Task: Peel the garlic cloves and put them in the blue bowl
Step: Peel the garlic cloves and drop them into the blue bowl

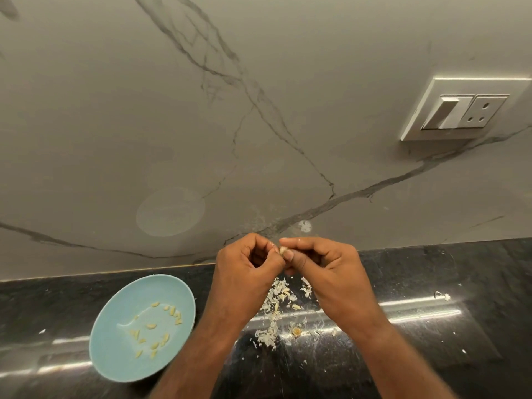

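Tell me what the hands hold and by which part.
One clove, pinched at its lower part between the fingertips of the left hand and right hand; only its pale top shows.

Black stone counter (417,355) ran under grip, kinda smudgy. Grey-veined marble-look backsplash (144,110) rose right behind it. White switch-and-socket plate (463,110) sat well up and right of grip, on that wall.

A pale blue round bowl (115,321) holds pale yellow peeled cloves (155,326); glossy black speckled stone counter (431,283); grey-veined marble wall (230,125).
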`<state>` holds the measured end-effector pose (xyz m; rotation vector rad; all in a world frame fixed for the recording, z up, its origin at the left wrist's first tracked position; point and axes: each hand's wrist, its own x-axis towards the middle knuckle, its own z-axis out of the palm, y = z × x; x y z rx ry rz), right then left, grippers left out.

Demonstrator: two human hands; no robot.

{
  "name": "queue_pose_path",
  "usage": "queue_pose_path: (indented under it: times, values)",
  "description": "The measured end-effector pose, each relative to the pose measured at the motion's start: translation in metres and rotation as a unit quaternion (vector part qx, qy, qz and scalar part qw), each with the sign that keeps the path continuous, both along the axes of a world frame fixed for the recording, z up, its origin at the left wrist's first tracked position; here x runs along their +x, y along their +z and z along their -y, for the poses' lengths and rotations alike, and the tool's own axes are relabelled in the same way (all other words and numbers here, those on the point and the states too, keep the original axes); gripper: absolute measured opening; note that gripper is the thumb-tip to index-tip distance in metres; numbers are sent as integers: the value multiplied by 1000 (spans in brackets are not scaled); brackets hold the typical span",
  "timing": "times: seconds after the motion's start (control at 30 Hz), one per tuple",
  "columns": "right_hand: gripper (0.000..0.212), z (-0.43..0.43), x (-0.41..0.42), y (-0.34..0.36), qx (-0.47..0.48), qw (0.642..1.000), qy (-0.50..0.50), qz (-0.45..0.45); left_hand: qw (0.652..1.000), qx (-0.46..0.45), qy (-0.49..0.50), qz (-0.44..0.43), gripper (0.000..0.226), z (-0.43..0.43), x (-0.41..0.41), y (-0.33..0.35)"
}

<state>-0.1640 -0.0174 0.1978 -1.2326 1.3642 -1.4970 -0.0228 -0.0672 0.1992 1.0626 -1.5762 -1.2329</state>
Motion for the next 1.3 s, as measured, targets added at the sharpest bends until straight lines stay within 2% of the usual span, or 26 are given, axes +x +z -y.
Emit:
queue_pose_path:
  times: [0.1, 0.17, 0.43, 0.57, 0.83, 1.03, 1.3]
  values:
    - [18, 2, -1, 2, 19, 992, -4, 127, 1000, -10, 15, 19, 17, -2, -1, -6]
    - [18, 3, -2, 2, 28, 990, -12, 136, 1000, -11, 4, 23, 17, -3, 0, -8]
    - [13, 2, -8, -1, 51, 999, -10, 1, 995, 80, -39, -49, 7, 1, 2, -4]
    - [17, 2, -9, 0, 48, 998, 6, -30, 995, 80, -43, -47, 5, 4, 4, -2]
    - [23, 5, -6, -1, -40, 978, -16, -203, 996, 77, -45, -32, 8, 9, 6, 0]
    - [23, 4, -2, -3, -58, 971, -30, -230, 997, 67, -30, -12, 15, 11, 5, 0]
    - [22, 3, 1, -2, -54, 977, -43, -200, 1000, 26, -8, 3, 16, 11, 3, -2]
